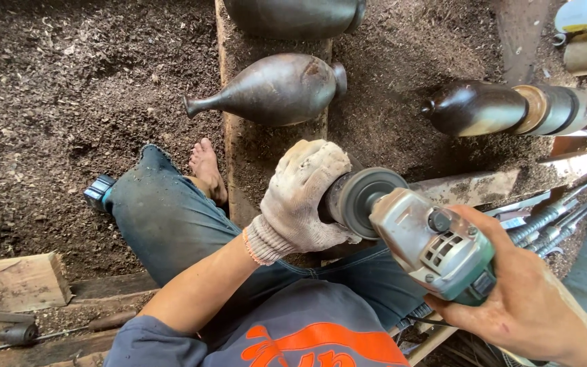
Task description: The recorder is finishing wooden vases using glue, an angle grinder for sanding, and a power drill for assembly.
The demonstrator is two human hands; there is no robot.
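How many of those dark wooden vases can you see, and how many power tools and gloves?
Dark wooden vases: 3: one at the top edge, one lying on the plank, one on the lathe
Angle grinders: 1
Gloves: 1, on the left hand
Total: 5

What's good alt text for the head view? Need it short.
Seen from above, a seated person grips a small dark piece in a gloved left hand against the disc of an angle grinder held in the bare right hand. A dark turned wooden vase lies on a plank amid wood shavings.
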